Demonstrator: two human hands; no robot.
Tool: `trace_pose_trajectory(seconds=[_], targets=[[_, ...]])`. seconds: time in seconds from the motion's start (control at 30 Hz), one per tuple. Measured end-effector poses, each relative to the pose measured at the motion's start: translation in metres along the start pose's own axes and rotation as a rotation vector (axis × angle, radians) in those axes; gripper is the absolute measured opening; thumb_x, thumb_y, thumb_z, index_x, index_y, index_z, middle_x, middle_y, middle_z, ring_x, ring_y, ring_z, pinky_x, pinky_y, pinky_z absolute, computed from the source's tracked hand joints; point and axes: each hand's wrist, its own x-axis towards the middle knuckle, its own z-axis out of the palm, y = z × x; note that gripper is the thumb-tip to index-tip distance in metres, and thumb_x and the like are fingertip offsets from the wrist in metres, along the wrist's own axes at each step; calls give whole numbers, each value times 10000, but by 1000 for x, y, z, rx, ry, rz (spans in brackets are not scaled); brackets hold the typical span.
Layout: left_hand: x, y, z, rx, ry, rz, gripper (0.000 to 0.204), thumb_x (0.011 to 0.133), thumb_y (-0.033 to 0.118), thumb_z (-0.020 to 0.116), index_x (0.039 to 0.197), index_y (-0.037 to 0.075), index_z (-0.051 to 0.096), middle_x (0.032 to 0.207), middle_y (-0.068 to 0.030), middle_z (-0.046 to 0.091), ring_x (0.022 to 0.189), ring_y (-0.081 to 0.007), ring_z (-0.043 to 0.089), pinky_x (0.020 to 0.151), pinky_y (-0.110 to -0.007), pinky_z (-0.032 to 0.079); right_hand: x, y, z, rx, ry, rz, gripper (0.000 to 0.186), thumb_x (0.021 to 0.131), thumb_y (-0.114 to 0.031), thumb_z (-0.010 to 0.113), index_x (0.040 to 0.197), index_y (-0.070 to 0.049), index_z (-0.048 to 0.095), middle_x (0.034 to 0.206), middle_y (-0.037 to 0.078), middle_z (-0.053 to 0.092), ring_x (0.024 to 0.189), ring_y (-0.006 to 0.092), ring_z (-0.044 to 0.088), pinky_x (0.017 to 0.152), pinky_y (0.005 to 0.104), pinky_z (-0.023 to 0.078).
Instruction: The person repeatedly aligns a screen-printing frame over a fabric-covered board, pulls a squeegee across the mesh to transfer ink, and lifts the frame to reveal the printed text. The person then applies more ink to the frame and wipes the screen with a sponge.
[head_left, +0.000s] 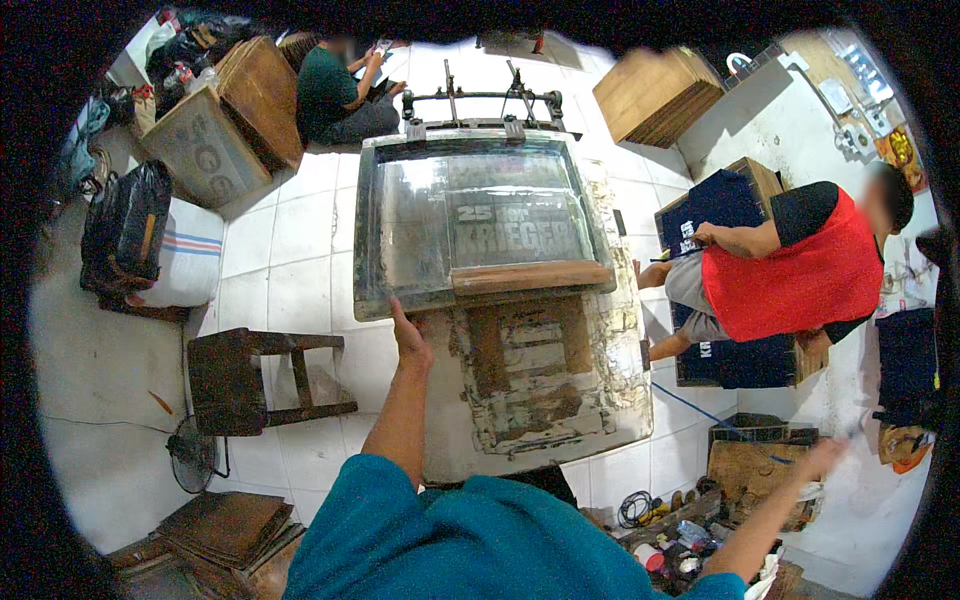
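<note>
**Gripping Screen Frame [371, 230] With Left Hand [412, 342], Stretching Right Arm Wide**

Holds the screen frame by its near edge, close to the left corner, with the left hand curled at the rim: one digit showing up against the edge, the rest of the grip hidden from view. Extends the left forearm [398, 425] forward from a teal sleeve, wrist just short of the frame.

Stretches the right arm far out to the side, well apart from the frame, forearm slanting up and away from the body. Shows the right hand [822, 460] only as a blur; cannot tell whether open or closed, or whether empty. Has a brown board [748, 478] and a clutter of bottles and cups [690, 540] nearest to that hand in this view, to its left and below.

Faces the frame ahead of the left hand and reaching off to its right, over a stained worktop [622, 385], with a black clamp bar [480, 125] at the far side. Has a wooden bar [530, 279] lying along the near rim, right of the left hand, below pale lettering on the mesh.

Shares the room with a co-worker in red and black [790, 270], ahead of the right hand beside dark blue garments [712, 205]. Has a wooden stool [228, 380] standing left of the left hand.
</note>
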Motion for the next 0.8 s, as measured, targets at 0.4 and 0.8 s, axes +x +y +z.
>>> trace_pose_trajectory(seconds=[0.4, 0.8], targets=[[4, -14, -6, -46, 14, 68, 886, 1017, 676, 434, 1660, 129, 165, 1698, -100, 198, 1542, -286, 217, 1246, -495, 157, -495, -398, 164, 286, -1150, -782, 771, 889, -605, 692, 1449, -103, 523, 1288, 255, 660, 1173, 442, 642, 992, 528, 498], [-5, 7, 8, 154, 84, 87, 876, 983, 733, 455, 1562, 85, 343, 1376, -117, 572, 1186, -267, 579, 992, -435, 470, -451, -406, 203, 517, -850, -1046, 560, 893, -516, 721, 1299, -131, 689, 1300, 221, 655, 1274, 429, 545, 1125, 534, 383]])
